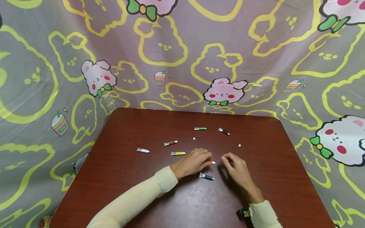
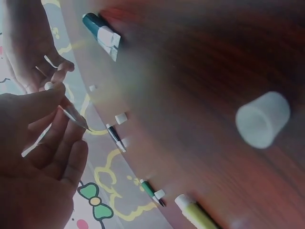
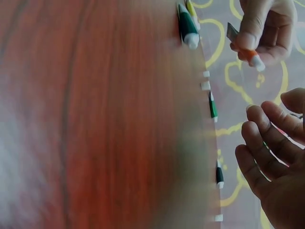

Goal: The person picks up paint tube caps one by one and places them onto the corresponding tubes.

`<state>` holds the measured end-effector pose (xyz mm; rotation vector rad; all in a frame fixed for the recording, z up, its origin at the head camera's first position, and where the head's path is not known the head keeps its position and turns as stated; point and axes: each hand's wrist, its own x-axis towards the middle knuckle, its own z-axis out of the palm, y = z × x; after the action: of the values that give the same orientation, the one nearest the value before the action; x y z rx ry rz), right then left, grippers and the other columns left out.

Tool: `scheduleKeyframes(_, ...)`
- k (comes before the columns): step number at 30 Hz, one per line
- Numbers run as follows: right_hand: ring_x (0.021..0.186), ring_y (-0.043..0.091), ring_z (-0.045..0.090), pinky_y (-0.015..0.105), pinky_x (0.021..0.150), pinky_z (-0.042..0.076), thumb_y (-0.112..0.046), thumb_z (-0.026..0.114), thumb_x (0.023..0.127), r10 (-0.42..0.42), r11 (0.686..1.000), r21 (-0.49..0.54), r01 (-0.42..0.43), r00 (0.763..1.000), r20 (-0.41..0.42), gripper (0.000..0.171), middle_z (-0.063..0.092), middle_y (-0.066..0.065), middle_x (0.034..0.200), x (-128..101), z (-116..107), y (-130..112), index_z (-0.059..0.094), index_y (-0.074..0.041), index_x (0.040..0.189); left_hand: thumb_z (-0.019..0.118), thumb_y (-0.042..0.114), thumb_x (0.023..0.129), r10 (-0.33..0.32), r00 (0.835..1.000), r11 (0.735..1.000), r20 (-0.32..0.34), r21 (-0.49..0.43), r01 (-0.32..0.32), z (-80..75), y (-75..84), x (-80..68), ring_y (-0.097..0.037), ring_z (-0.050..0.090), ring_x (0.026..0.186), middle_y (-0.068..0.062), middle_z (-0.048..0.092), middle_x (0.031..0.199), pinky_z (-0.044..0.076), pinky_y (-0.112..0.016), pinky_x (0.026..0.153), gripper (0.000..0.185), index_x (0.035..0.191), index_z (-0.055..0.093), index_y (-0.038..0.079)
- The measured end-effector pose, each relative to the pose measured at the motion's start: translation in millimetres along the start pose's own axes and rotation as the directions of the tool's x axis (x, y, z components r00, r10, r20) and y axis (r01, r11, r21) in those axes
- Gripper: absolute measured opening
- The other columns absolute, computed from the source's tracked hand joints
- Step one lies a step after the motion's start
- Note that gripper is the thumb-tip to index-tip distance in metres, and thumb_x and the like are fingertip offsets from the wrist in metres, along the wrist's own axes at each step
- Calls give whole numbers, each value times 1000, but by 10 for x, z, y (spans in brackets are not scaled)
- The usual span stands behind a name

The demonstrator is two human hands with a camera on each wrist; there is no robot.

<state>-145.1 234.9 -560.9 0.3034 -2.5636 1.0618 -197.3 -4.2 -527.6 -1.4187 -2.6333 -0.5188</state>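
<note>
A dark reddish wooden tabletop with rounded corners is filling the lower middle of the head view. A grey cloth printed with yellow outlines and pink bunnies is hanging behind it and down both sides, hiding the room.

Near the centre of the frame, the left hand is pinching a small orange tube between curled fingers, its white tip pointing right. The right hand is hovering just to the right of it, fingers loosely curved, holding nothing.

A dark tube is lying just below the hands. Further up, more small tubes are lying scattered: white, yellow, brown, green and black. Two loose white caps are sitting between them.
</note>
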Motion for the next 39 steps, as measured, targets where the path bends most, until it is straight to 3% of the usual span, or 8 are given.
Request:
scheduleKeyframes(6, 96, 17, 75, 30, 82, 62, -16, 71, 106, 18, 1000, -18, -18, 1000, -6, 10, 80, 2, 100, 35, -40, 85, 78, -9, 103, 76, 26, 103, -19, 999, 999, 31, 42, 18, 44, -30, 15, -14, 71, 103, 4, 75, 107, 56, -33, 94, 11, 110, 73, 18)
scheduleKeyframes(17, 101, 22, 76, 35, 86, 62, -15, 73, 105, 67, 995, -67, -68, 998, -19, 8, 81, 5, 105, 99, -149, 234, 79, -10, 105, 76, 26, 103, -20, 997, 997, 76, 72, 15, 107, -99, 46, -17, 72, 101, 1, 75, 105, 58, -36, 92, 12, 109, 74, 17)
scheduleKeyframes(26, 96, 12, 73, 5, 85, 45, -16, 75, 104, 67, 996, -62, -70, 997, -44, 8, 81, 6, 103, 166, -237, 362, 78, -8, 105, 79, 28, 101, -22, 994, 996, 103, 92, 12, 161, -127, 55, -16, 69, 88, 1, 73, 97, 56, -35, 80, 12, 102, 73, 17)
scheduleKeyframes(30, 95, 9, 73, 0, 85, 42, -15, 77, 102, 67, 996, -58, -70, 997, -47, 7, 81, 6, 104, 192, -232, 423, 78, -8, 105, 80, 27, 100, -8, 996, 999, 93, 54, 3, 181, -145, 57, -17, 68, 86, 0, 72, 94, 55, -36, 76, 13, 99, 73, 16)
scheduleKeyframes(35, 95, 11, 74, 4, 85, 46, -13, 79, 100, 66, 996, -55, -70, 995, -68, 6, 81, 7, 104, 230, -235, 475, 78, -9, 105, 83, 24, 97, 1, 997, 1000, 81, 22, -3, 213, -173, 53, -17, 70, 86, 0, 73, 95, 57, -36, 77, 13, 99, 73, 15)
scheduleKeyframes(39, 94, 18, 75, 19, 85, 55, -13, 81, 99, 63, 995, -69, -68, 995, -72, 8, 80, 7, 103, 263, -272, 503, 78, -9, 105, 83, 25, 97, -10, 996, 1000, 87, 18, 9, 199, -174, 48, -18, 71, 90, 1, 74, 98, 58, -37, 82, 13, 103, 75, 16)
